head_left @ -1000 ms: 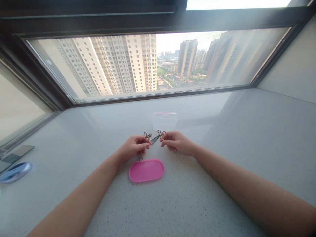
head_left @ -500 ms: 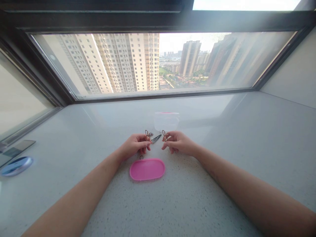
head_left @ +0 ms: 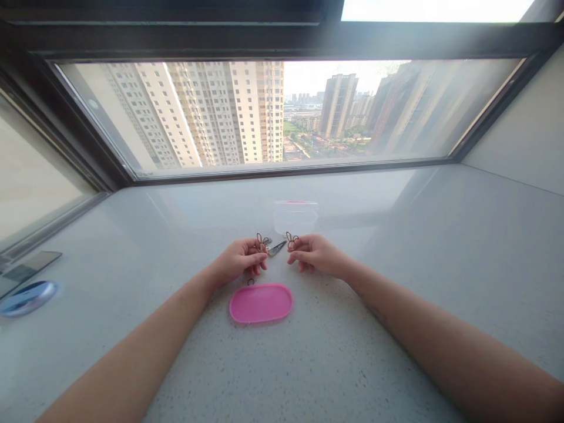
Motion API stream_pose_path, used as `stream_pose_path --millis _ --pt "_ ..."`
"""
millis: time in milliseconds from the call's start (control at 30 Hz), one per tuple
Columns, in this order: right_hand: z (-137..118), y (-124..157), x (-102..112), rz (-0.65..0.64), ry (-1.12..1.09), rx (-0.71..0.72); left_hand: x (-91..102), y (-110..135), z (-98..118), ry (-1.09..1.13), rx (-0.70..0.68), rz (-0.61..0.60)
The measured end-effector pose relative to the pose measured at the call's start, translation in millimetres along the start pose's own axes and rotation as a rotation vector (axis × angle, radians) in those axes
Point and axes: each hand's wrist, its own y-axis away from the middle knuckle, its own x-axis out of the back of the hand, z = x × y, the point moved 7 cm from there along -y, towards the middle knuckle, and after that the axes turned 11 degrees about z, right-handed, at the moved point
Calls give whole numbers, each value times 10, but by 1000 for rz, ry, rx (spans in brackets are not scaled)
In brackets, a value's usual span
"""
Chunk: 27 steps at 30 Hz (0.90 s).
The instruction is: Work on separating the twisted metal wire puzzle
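Between thumb and fingers, my left hand [head_left: 244, 258] pinches a brown hair tie [head_left: 261, 242] whose loops stick up like ears. A matching looped hair tie [head_left: 291, 240] is pinched in my right hand [head_left: 318, 255], a short gap away. In that gap a dark, pointed hair clip [head_left: 277, 248] lies on the surface, with a small roundish item partly hidden behind the left fingers. Below my left hand, a small dark ring [head_left: 251, 282] rests against the far edge of a pink oval lid [head_left: 261, 304].
Behind the hands stands a clear plastic box [head_left: 295, 216]. At the far left lie a round bluish object [head_left: 29, 298] and a flat grey panel [head_left: 32, 270]. The speckled pale sill [head_left: 273, 376] runs up to a dark window frame [head_left: 286, 171].
Both hands keep their pinch on the hair ties, which have turned slightly in the fingers. The whole view has shifted a little; the other things stay where they were.
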Motion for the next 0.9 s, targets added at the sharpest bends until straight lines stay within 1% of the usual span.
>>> stream_pose_path --millis 133,300,467,567,767,900 --pt "7 -9 2 23 -29 -13 10 -1 -12 10 2 1" --pt "14 -13 6 17 -50 -4 13 -4 -13 22 -4 -4" --pt "-12 10 -10 -81 -64 77 18 -1 -6 42 -4 5" --pt "-40 39 -18 -126 -72 96 21 -1 -7 47 4 12" --pt "-86 79 -38 -159 -56 105 38 10 -1 63 6 36" --pt "-79 75 -41 -158 -52 107 46 23 19 77 -14 43"
